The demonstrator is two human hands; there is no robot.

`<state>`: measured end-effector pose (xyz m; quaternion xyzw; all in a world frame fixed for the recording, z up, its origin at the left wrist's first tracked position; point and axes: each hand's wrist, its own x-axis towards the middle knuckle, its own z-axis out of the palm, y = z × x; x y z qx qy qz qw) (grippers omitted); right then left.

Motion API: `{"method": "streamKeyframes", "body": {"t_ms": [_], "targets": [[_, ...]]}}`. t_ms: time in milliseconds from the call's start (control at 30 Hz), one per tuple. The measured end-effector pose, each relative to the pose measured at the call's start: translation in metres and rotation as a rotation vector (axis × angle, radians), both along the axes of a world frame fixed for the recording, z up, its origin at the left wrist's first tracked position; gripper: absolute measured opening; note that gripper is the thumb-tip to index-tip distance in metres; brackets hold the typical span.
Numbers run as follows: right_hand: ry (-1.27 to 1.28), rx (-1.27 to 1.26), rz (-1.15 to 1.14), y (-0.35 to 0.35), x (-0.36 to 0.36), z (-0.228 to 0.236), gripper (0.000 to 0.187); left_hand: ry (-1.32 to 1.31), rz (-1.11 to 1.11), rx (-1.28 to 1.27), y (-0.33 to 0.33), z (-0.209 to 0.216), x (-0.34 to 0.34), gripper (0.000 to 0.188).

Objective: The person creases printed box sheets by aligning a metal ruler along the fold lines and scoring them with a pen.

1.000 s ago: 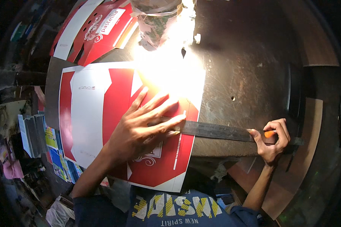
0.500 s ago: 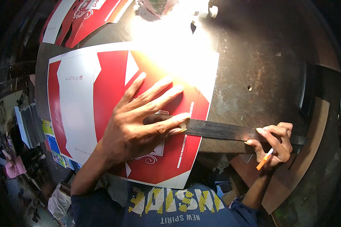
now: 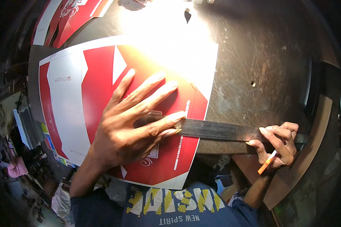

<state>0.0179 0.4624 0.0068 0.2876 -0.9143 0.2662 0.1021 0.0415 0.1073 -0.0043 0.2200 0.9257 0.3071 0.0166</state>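
A printed red and white cardboard sheet [image 3: 67, 113] lies on the dark table. My left hand [image 3: 121, 125] rests on it, three fingers spread over the red part. Its thumb and forefinger close on a long, flat dark metal strip [image 3: 219, 129], whose left end runs under the palm. Past the sheet's right edge, my right hand [image 3: 278, 143] pinches the strip's other end between thumb and fingertips. A slim orange and white stick like a cigarette [image 3: 267, 163] is tucked between the right hand's fingers. Glare washes out the sheet's far part.
Another red and white card piece [image 3: 74, 19] lies at the far left. The scratched table [image 3: 261, 64] has a small hole on its right side. A curved brown board [image 3: 310, 159] stands at the right. Stacked sheets [image 3: 26, 125] are beyond the table's left edge.
In the picture the sheet and my left hand have shifted slightly left and the far table items upward. Both hands keep the same hold on the strip.
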Motion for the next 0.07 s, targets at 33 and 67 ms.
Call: {"method": "streamKeyframes", "body": {"t_ms": [33, 67], "targets": [[0.008, 0.005, 0.013, 0.0008, -0.0001, 0.0001, 0.042, 0.003, -0.007, 0.015, -0.0005, -0.0003, 0.0000, 0.034], [0.010, 0.004, -0.004, -0.0015, 0.0008, -0.0001, 0.041, 0.005, -0.013, 0.028, -0.0012, -0.0011, 0.0002, 0.032]]}}
